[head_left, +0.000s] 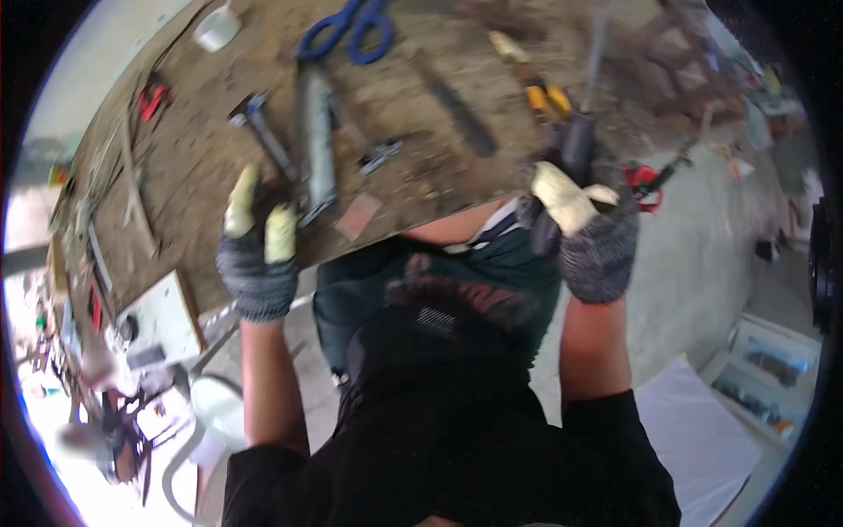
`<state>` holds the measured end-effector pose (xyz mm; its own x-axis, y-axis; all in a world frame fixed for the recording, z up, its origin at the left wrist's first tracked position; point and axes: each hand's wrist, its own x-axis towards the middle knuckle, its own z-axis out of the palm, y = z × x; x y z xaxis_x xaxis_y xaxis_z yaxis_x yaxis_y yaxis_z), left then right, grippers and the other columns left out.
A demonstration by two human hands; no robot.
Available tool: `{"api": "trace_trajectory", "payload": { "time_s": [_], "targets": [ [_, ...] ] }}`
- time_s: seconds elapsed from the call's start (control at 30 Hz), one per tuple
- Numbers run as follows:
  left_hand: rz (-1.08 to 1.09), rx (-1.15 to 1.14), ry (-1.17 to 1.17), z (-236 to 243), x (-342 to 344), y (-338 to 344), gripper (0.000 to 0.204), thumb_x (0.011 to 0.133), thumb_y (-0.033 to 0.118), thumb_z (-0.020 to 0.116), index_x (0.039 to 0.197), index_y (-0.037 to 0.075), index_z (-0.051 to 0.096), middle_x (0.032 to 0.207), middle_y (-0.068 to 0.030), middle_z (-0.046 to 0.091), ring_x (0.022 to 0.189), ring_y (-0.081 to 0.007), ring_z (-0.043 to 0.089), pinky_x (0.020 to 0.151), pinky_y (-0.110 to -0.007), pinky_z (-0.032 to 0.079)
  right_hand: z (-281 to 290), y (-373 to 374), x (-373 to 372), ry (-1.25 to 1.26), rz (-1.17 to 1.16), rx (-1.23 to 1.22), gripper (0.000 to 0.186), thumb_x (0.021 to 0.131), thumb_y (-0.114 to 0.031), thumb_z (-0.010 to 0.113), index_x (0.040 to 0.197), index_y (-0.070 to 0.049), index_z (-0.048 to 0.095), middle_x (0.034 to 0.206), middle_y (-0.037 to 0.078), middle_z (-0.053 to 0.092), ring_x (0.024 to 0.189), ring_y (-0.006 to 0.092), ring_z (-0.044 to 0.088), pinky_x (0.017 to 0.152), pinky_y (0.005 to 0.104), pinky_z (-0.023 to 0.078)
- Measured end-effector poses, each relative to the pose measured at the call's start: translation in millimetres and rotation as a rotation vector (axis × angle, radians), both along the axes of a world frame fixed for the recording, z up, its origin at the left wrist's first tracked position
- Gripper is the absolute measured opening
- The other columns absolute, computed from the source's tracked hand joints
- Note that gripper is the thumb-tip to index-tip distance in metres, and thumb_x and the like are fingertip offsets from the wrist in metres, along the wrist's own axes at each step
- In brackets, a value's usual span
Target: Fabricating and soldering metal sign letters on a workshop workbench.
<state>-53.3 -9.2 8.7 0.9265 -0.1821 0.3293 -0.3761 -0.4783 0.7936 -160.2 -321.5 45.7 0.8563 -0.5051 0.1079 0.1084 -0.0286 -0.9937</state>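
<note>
Looking down on a brown, dirt-strewn bench (189,149); our frame is motion-blurred. Longest thing on our hands: a dark-handled tool (576,147) with a thin metal shaft, on the right side, near the bench's front edge. Long axis runs near to far, leaning slightly right at the far end; the shaft points away from us, and its tip isn't readable. Our gloved right hand (597,233) is wrapped around the handle, cream-covered thumb across it. Our gloved left hand (256,272) is loose, two cream-tipped digits parted and aimed away from us, just beside the near end of a metal bar (316,132). Contact with that bar: can't tell. Bar lies lengthwise, near to far. Beyond it we have blue-handled scissors (355,37). Between bar and held tool sits a file-like dark tool (461,114), slanting far-left to near-right. Left of the bar, a hammer (272,139), head away from us. Smallest: a pinkish flat square (358,217) near the front edge, right of the bar's near end.
</note>
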Motion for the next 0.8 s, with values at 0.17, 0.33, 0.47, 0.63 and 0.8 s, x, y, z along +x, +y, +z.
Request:
{"api": "trace_trajectory", "payload": {
  "time_s": [0.17,0.33,0.47,0.63,0.8],
  "targets": [
    [-0.040,-0.065,0.016,-18,4,5,0.048,0.103,0.015,0.056,0.148,0.002,0.046,0.127,-0.0141,0.065,0.113,-0.0205,0.063,0.101,-0.035,0.049,-14,-53,14,-0.223,-0.057,0.763,0.040,0.093,-0.024,0.063,0.128,-0.006,0.063,0.096,0.009,0.071,0.075,0.0272,0.066,0.079,0.0506,0.055],
    [-0.051,-0.044,0.012,-12,4,5,0.048,0.103,0.019,0.058,0.147,0.004,0.049,0.123,-0.0128,0.067,0.110,-0.0203,0.063,0.100,-0.035,0.048,-21,-90,69,0.006,-0.513,0.038,0.029,0.091,-0.036,0.074,0.092,-0.010,0.063,0.076,0.002,0.064,0.062,0.0164,0.061,0.055,0.0322,0.047],
    [-0.006,0.017,-0.005,-2,2,-1,0.047,0.102,0.021,0.059,0.145,0.003,0.051,0.124,-0.0132,0.067,0.111,-0.0209,0.063,0.100,-0.035,0.048,-26,-137,119,-0.016,-0.461,0.078,0.026,0.091,-0.032,0.073,0.090,-0.007,0.063,0.075,0.005,0.065,0.064,0.0199,0.065,0.054,0.0364,0.052],
    [-0.018,0.043,-0.068,-2,3,-11,0.047,0.100,0.018,0.062,0.143,0.003,0.053,0.120,-0.0151,0.066,0.107,-0.0241,0.065,0.096,-0.038,0.050,-49,-211,169,0.135,-0.481,-0.159,0.023,0.093,-0.026,0.070,0.094,-0.004,0.062,0.080,0.010,0.068,0.068,0.0255,0.069,0.059,0.0399,0.058],
    [0.009,0.017,-0.019,-4,3,-2,0.047,0.100,0.016,0.063,0.143,0.003,0.052,0.117,-0.0136,0.068,0.104,-0.0228,0.066,0.095,-0.036,0.051,-40,-208,181,0.413,-0.549,-0.284,0.052,0.085,-0.048,0.071,0.112,-0.003,0.071,0.109,0.020,0.073,0.100,0.0359,0.069,0.089,0.0427,0.051]
  ]
}}
